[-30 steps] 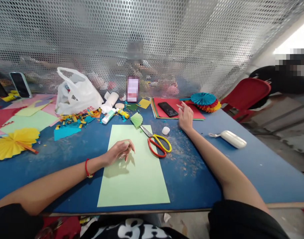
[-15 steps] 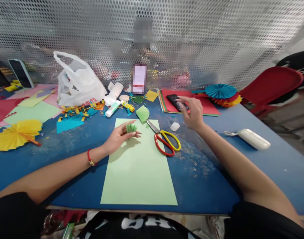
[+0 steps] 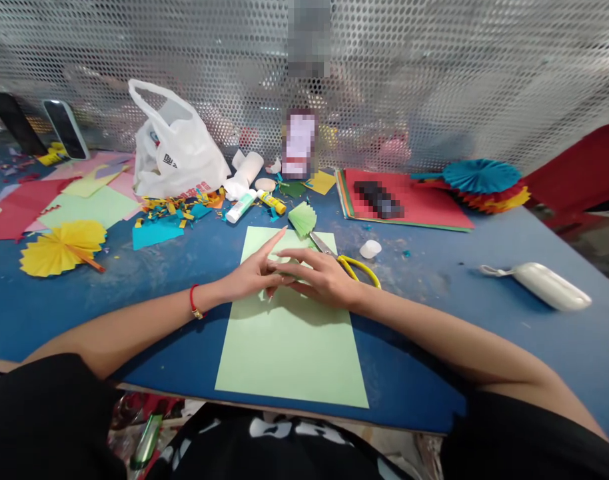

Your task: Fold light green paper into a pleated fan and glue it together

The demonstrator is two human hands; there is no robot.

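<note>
My left hand and my right hand meet over the upper part of a light green sheet of paper. Between them, the small pleated green paper that my left hand held is hidden by my fingers. My right fingers reach across onto my left fingertips, closed together there. Behind my hands lies a pleated green paper fan. Scissors with a yellow handle loop rest at the sheet's right edge, partly under my right hand and wrist.
A white plastic bag, paper scraps and glue sticks lie at the back left. A yellow fan is left. Right are a white cap, red paper with a dark phone, a blue fan and a white case.
My right hand has moved from above the dark phone on the red paper to my left hand. The pleated green paper in my left hand is now covered. The view has shifted slightly.
</note>
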